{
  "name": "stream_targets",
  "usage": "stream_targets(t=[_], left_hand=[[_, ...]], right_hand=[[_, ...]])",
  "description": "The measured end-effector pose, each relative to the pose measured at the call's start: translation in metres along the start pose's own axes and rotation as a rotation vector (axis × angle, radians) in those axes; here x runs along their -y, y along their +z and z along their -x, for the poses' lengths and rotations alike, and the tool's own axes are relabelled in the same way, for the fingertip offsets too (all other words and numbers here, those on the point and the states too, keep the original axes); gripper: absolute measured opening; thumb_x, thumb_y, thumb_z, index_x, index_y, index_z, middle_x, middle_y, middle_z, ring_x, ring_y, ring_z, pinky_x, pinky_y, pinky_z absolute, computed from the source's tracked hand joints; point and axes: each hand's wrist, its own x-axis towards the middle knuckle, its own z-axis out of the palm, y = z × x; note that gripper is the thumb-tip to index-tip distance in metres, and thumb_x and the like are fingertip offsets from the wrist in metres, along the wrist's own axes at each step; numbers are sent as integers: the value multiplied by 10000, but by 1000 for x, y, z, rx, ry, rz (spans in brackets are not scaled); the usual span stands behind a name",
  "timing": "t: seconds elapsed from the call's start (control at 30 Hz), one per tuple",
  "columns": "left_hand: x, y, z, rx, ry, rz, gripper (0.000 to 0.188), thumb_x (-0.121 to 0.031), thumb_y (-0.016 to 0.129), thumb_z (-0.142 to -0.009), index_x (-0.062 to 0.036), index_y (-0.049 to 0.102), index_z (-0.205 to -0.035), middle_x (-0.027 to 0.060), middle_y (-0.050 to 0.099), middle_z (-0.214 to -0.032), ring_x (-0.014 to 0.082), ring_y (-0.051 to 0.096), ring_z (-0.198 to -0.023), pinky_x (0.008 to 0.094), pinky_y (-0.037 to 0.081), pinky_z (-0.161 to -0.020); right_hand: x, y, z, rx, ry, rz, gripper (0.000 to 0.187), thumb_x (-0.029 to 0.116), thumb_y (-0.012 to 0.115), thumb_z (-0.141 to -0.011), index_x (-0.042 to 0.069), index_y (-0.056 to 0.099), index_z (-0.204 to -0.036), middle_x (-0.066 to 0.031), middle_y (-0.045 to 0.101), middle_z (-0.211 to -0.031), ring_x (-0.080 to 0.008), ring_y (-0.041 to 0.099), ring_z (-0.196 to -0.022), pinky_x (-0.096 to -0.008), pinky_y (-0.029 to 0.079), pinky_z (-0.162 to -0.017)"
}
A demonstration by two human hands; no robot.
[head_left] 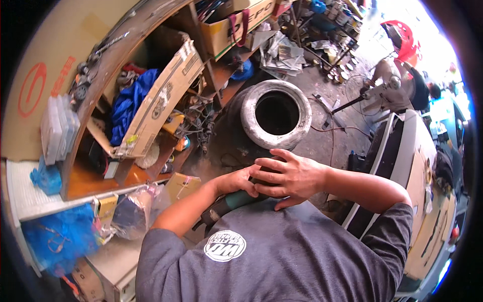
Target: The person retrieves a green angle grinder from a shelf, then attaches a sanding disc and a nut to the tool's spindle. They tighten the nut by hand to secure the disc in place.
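Observation:
A green and black power tool, shaped like an angle grinder (234, 201), lies slantwise against the front of my dark shirt. Its black rear end points to the lower left. My left hand (238, 181) is wrapped round its body from the left. Over its dark front end, my right hand (294, 176) bends its fingers, the fingertips close to my left hand. Both hands cover the tool's head, so a disc there cannot be made out. Just beyond them stands a large hollow cylinder (248, 116) with a thick, scuffed, whitish rim and a dark opening.
A wooden shelf on the left holds an open cardboard box (160, 103) with blue cloth (133, 103). Papers (283, 54) and cans (343, 68) crowd the far floor. A reddish cord (347, 128) crosses the floor. Blue plastic (63, 239) lies lower left.

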Motion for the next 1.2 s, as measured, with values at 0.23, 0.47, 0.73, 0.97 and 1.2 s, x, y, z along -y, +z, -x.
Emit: stream_targets(t=[0.23,0.47,0.73,0.97,1.2], left_hand=[[15,0,4,-45,18,-81,1094,-75,825,-672,-110,351,-1658,57,536,-1533,201,479,-1451,377,394,-1235],[14,2,5,-33,65,-106,1124,-40,825,-654,-120,343,-1666,36,523,-1534,194,473,-1451,366,386,-1239],[23,-3,4,-65,55,-45,1116,-48,814,-664,-96,326,-1667,45,534,-1543,202,493,-1459,372,399,-1246],[4,-3,6,-6,-56,-21,1147,-23,816,-701,-112,248,-1694,78,472,-1630,238,475,-1506,415,416,-1250],[-5,-1,3,-113,-116,-67,1111,-87,824,-738,-124,274,-1703,77,485,-1635,235,517,-1478,385,484,-1178]], right_hand=[[9,12,-5,-51,75,-66,707,569,765,-882,181,624,-1456,-74,591,-1448,-289,539,-1391,-510,489,-960],[18,21,-4,-173,97,3,586,471,780,-871,175,670,-1364,-55,612,-1410,-278,556,-1364,-508,509,-884],[19,41,0,-309,134,-27,515,457,778,-892,163,704,-1308,-65,631,-1382,-285,570,-1342,-498,484,-824],[13,40,3,-301,91,30,652,538,755,-913,170,639,-1439,-115,562,-1544,-339,501,-1457,-643,449,-1064],[1,15,9,-202,-34,-36,774,609,746,-896,181,578,-1519,-173,430,-1678,-412,362,-1579,-775,228,-1238]])
